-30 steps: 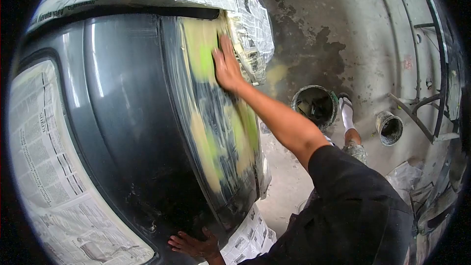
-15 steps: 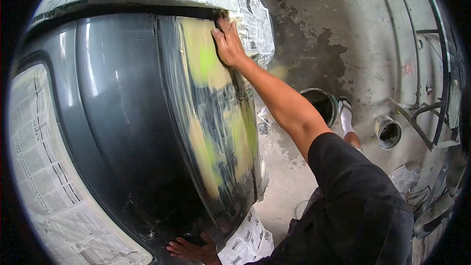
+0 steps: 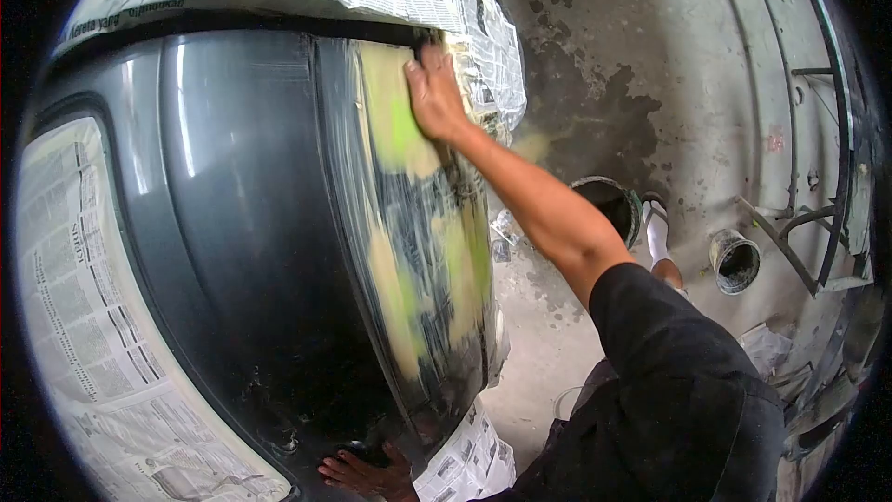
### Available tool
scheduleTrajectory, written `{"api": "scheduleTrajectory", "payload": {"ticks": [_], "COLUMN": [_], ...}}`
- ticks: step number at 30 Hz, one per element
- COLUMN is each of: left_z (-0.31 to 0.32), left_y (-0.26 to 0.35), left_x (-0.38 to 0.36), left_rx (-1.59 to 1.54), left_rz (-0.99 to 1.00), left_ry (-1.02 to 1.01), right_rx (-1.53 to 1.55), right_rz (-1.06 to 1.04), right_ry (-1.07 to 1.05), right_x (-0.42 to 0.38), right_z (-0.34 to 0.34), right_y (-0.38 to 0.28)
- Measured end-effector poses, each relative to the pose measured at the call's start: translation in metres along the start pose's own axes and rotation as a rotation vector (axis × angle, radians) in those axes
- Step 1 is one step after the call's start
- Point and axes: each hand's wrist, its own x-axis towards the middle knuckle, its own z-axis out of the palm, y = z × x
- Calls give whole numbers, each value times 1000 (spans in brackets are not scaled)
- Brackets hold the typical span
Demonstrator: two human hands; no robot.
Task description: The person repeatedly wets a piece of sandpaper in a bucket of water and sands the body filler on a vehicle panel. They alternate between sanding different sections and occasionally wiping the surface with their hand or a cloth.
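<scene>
1. The right hand (image 3: pixel 434 98) lies palm-down on the upper end of the car panel (image 3: pixel 251 223), on the pale yellow-green filler patch (image 3: pixel 395 125). Its fingers are straight and held close together, flat against the surface; whether anything sits under the palm cannot be told.
2. The left hand (image 3: pixel 364 476) rests at the lower edge of the same panel, fingers spread, with the fingertips touching the dark surface.
3. The car panel is dark grey and glossy and fills the left and centre of the view. A strip along its right edge carries yellow and green filler patches with dark streaks between them.
4. Newspaper (image 3: pixel 84 316) is taped over the window area on the left. More newspaper covers the top edge and hangs down just beside the right hand, and another sheet lies at the lower right of the panel, next to the left hand.
5. On the concrete floor (image 3: pixel 650 56), to the right of the right arm, stand a large bucket (image 3: pixel 609 204) and a smaller can (image 3: pixel 736 260), well apart from the panel. A foot in a white sock (image 3: pixel 657 228) stands between them.
</scene>
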Motion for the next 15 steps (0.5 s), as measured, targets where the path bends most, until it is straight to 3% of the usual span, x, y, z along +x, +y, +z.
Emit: {"api": "scheduleTrajectory", "payload": {"ticks": [3,7,9,11,13,15], "left_z": [-3,-3,-3,-6,-2,-4], "left_y": [2,2,4,5,7,4], "left_x": [2,3,1,2,6,-1], "left_rx": [-6,-19,-38,-41,-43,-89], "left_rz": [7,19,2,0,-3,3], "left_ry": [7,32,12,7,11,6], "right_rx": [87,65,161,121,57,7], "right_rz": [-299,-301,41,70,-204,-250], "right_ry": [-37,-53,-10,64,-13,33], "right_x": [-26,-13,-3,-7,-16,-28], "right_z": [-5,-4,-8,8,2,7], "right_y": [-65,-71,-43,-45,-90,-88]}}
